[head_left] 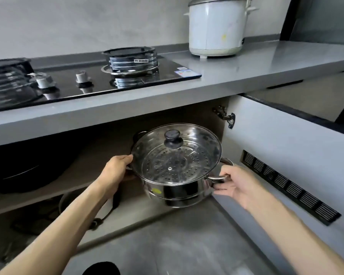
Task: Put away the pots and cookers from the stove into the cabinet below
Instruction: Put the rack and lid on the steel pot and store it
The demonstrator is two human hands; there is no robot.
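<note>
A two-tier stainless steel steamer pot (179, 187) with a glass lid and black knob hangs at the mouth of the open cabinet (99, 155) under the stove. My left hand (115, 171) grips its left handle. On the other side, my right hand (234, 181) grips the right handle. A white rice cooker (216, 26) stands on the counter at the back right. A black wok (26, 171) lies on the cabinet's upper shelf at the left.
The black glass stove (95, 80) has two burners and two knobs. The cabinet door (286, 147) stands open to the right, with a black vent grille. A dark pan with a long handle lies on the cabinet's lower level. Grey floor lies below.
</note>
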